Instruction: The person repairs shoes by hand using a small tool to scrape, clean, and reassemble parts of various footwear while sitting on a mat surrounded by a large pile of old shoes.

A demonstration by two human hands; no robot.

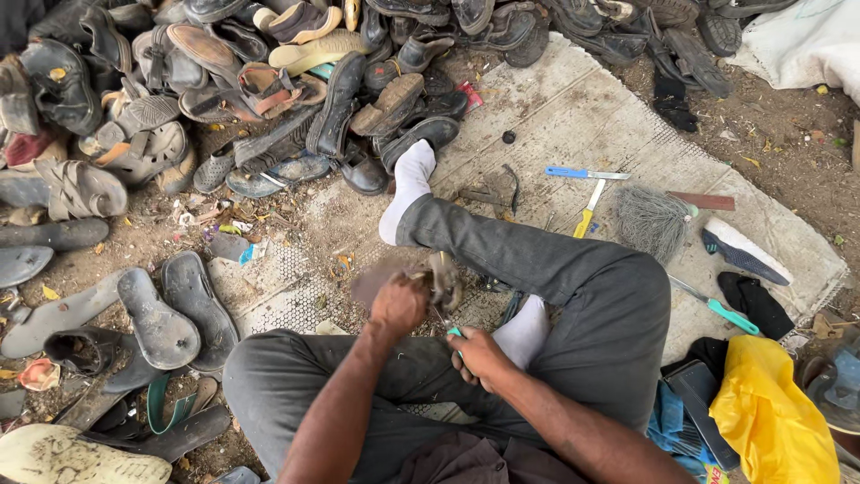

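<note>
Left hand (pixel 399 305) clamped on a worn brown shoe (pixel 439 280), blurred, apparently scuffed leather, held over the lap just beyond the knuckles; its long axis seems to run away from the person. Right hand (pixel 479 357) closed around a teal-handled tool (pixel 456 332), thin shaft angled up toward the shoe. Beyond the left hand, a heap of old shoes (pixel 296 90), rubbery and cracked. Right of the right hand, a yellow plastic bag (pixel 770 417), glossy and crumpled, on the ground
</note>
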